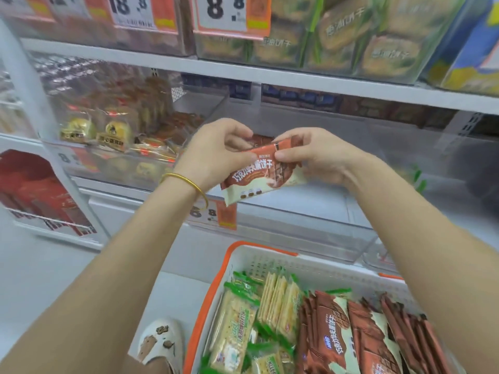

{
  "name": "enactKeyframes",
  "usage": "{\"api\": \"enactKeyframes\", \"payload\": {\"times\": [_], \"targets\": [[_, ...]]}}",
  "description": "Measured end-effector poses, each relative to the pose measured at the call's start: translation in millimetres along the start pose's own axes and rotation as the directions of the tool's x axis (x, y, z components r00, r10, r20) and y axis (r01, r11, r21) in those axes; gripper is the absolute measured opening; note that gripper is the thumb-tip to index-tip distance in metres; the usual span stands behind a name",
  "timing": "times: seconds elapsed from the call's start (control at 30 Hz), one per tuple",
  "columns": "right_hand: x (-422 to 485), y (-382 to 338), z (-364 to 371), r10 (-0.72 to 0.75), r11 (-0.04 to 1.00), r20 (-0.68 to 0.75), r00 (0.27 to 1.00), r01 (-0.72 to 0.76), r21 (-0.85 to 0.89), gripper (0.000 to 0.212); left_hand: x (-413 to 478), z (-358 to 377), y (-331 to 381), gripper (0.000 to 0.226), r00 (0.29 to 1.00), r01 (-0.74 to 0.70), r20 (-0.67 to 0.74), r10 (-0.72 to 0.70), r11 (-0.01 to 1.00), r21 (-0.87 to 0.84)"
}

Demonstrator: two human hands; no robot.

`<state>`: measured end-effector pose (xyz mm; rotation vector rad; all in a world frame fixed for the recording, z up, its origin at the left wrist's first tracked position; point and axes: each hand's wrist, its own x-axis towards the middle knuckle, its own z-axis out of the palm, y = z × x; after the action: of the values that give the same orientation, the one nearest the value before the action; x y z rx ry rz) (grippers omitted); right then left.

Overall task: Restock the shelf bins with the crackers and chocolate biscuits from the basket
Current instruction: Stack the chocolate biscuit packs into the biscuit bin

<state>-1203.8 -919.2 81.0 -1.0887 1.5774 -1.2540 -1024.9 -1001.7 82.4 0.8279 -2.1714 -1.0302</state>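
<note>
In the centre of the frame I see both hands raised in front of the middle shelf, sharing one chocolate biscuit packet [259, 176]. The left hand [216, 155] pinches its top edge with curled fingers, and the right hand [321, 157] pinches the same edge from the other side. Both sets of fingertips cover part of the print. A brown edge [260, 139] shows just behind the packet; I cannot tell whether it is a second packet. A gold bangle [189, 182] sits on the left wrist.

Below the hands is a clear shelf bin [297, 238], its walls hard to trace, and the packet's corner overlaps its orange price tag [216, 214].

At lower right the orange-rimmed basket [270, 263] is cut off by the frame's bottom edge. It holds green-wrapped crackers [237, 319] on the left and brown chocolate biscuits [332, 333] on the right, partly hidden by the right forearm.
</note>
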Motion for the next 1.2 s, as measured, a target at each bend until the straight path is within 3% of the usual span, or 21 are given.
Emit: {"api": "enactKeyframes", "payload": {"times": [0.07, 0.13, 0.23, 0.3, 0.47, 0.63, 0.83, 0.97, 1.2], "targets": [[18, 5, -5, 0.055, 0.992, -0.105, 0.993, -0.043, 0.116, 0.018, 9, 3, -10, 0.047, 0.978, -0.025, -0.201, 0.047, 0.994, 0.109], [36, 15, -8, 0.153, 0.973, -0.244, 0.958, -0.102, 0.208, 0.019, 9, 6, -20, 0.043, 0.946, -0.074, -0.293, 0.136, 0.974, 0.214], [61, 33, -1, 0.213, 0.976, -0.366, 0.906, -0.181, 0.122, 0.024, 2, 18, -32, 0.023, 0.962, -0.153, -0.143, 0.232, 0.894, 0.421], [80, 42, 6, 0.188, 0.977, -0.408, 0.893, -0.213, -0.017, 0.032, -3, 26, -34, 0.016, 0.979, -0.163, -0.024, 0.201, 0.852, 0.497], [118, 47, 22, -0.03, 0.884, -0.386, 0.922, -0.155, -0.44, 0.039, -5, 36, -47, 0.037, 0.988, -0.152, 0.085, 0.127, 0.742, 0.653], [145, 66, 23, -0.182, 0.724, -0.407, 0.895, -0.158, -0.672, 0.028, -10, 38, -58, 0.063, 0.981, -0.178, 0.057, 0.187, 0.734, 0.655], [158, 77, 22, -0.24, 0.564, -0.487, 0.84, -0.287, -0.774, 0.04, -11, 40, -64, 0.052, 0.971, -0.2, 0.013, 0.238, 0.787, 0.583], [167, 77, 24, -0.25, 0.581, -0.545, 0.8, -0.325, -0.746, 0.062, -7, 42, -64, 0.055, 0.979, -0.185, 0.034, 0.201, 0.81, 0.557], [174, 78, 29, -0.27, 0.551, -0.618, 0.738, -0.408, -0.728, 0.074, -5, 41, -64, 0.061, 0.981, -0.181, 0.042, 0.189, 0.82, 0.542]]}}
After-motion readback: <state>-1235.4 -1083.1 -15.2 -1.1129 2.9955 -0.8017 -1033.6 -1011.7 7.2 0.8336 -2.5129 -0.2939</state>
